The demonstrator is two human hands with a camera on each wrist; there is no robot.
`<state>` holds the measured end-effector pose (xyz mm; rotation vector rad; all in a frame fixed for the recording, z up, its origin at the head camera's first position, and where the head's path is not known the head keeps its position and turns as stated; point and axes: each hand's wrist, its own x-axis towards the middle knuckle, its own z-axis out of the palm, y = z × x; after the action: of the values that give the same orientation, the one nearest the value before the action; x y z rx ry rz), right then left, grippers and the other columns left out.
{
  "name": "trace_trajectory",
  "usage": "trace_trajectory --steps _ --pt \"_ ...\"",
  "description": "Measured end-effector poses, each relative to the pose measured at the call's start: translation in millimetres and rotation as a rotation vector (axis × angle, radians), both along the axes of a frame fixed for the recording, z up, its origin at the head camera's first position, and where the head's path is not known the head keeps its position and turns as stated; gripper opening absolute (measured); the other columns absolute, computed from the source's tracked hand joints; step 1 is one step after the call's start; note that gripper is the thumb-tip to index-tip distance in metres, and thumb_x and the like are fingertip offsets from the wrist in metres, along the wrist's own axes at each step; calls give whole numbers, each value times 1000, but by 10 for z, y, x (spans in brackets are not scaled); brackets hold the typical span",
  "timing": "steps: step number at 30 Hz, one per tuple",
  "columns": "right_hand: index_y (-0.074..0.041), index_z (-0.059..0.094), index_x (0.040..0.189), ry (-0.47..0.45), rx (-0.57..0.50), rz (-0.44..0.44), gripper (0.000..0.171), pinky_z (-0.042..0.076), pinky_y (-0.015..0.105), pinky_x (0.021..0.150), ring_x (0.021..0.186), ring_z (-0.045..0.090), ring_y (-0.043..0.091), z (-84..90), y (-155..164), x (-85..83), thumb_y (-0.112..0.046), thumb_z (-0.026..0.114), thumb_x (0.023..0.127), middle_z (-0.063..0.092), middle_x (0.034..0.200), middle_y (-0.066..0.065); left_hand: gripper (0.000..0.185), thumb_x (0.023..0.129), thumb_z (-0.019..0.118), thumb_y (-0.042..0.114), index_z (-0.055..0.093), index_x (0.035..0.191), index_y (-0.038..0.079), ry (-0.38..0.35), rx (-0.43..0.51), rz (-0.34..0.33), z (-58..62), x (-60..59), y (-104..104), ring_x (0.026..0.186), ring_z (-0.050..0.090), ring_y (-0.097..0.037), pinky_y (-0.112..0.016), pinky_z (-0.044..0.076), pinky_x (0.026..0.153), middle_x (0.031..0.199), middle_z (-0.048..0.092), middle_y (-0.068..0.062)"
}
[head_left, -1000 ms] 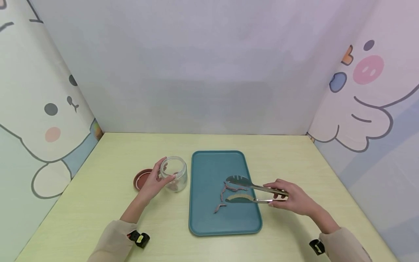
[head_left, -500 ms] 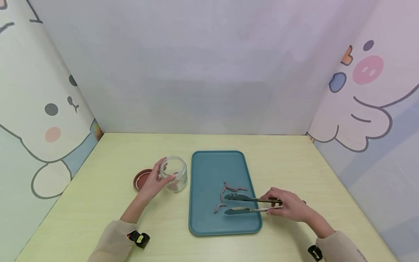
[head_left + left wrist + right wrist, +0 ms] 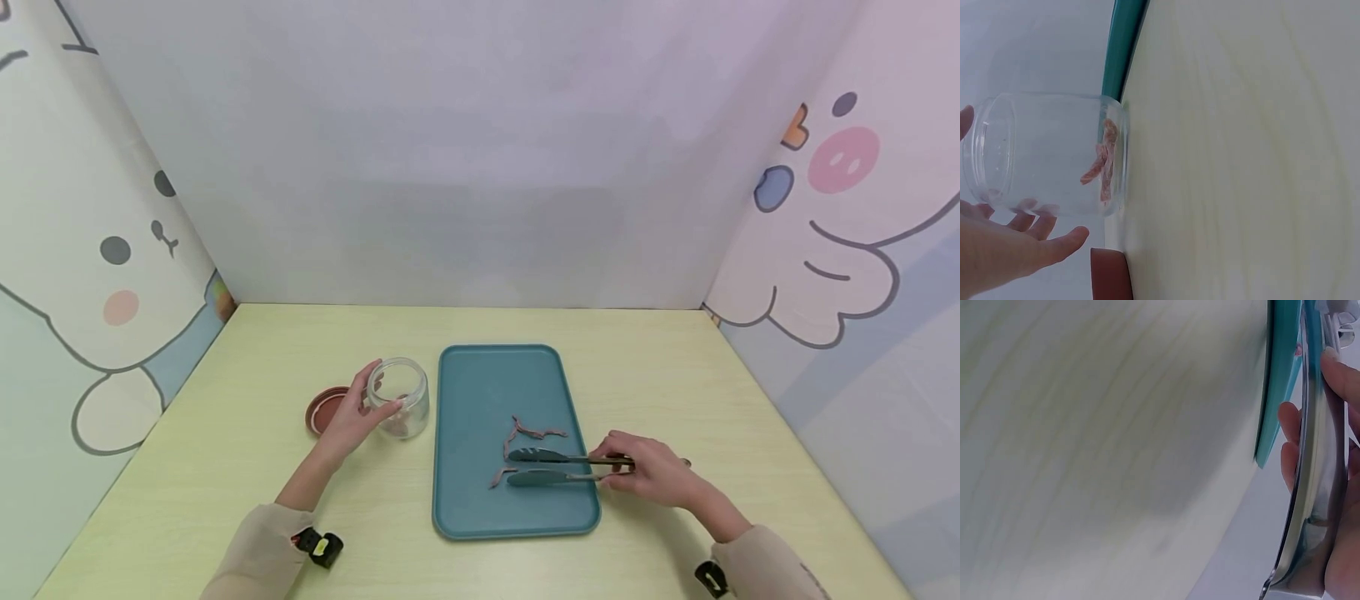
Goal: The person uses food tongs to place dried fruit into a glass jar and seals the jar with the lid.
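My left hand (image 3: 352, 423) holds a clear glass jar (image 3: 417, 413), thumb and fingers around its side. In the left wrist view, reddish-brown dried strips (image 3: 1107, 159), like jerky, lie at the jar's bottom. Metal tongs (image 3: 546, 477) are in my right hand (image 3: 651, 472), pinched between thumb and fingers, their arms a little apart above the blue-green tray (image 3: 497, 375). On the tray, several similar strips (image 3: 534, 433) lie just beyond the tongs. The tip of the nearer tong arm is beside or over the nearest strip (image 3: 498, 477); contact cannot be told.
A red-brown round lid (image 3: 322, 412) lies on the table left of the jar, partly behind my left hand. The pale wooden table (image 3: 645, 358) meets a grey back wall (image 3: 480, 208) and printed side walls (image 3: 847, 250).
The tongs have moved toward me and slightly left, from over the farther strips to the nearest one. Their arms are closer together. The left hand and jar have stayed put.
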<state>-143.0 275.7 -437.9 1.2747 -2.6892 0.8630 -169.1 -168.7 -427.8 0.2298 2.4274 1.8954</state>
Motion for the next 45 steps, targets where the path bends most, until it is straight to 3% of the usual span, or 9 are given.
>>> trace_trajectory --steps 13,30,38,45 --pt "-23 58 92 -14 -35 -16 25 38 18 49 60 44 0 2 -56 15 -11 70 75 52 75 -16 77 81 64 31 16 140 16 -6 -11 7 0 -1 -2 127 18 -30 -49 21 99 141 19 -12" --pt "-20 59 91 4 -118 -40 23 37 17 47 58 45 2 -8 -22 -20 -8 70 75 55 75 -14 77 81 64 32 17 140 17 -5 -15 10 10 2 -5 127 19 -30 -48 20 99 141 20 -11" --pt "-12 60 90 42 -155 -56 25 38 19 43 54 45 6 181 -39 -132 2 70 72 56 72 -6 77 81 64 32 17 140 18 -7 -22 10 6 2 -4 127 19 -30 -49 20 99 141 20 -11" --pt "-5 61 87 66 -191 -97 24 38 21 41 50 44 11 573 -196 -152 10 68 69 54 68 0 77 81 63 33 16 140 18 -6 -23 10 9 3 -5 127 18 -30 -49 20 99 142 19 -11"
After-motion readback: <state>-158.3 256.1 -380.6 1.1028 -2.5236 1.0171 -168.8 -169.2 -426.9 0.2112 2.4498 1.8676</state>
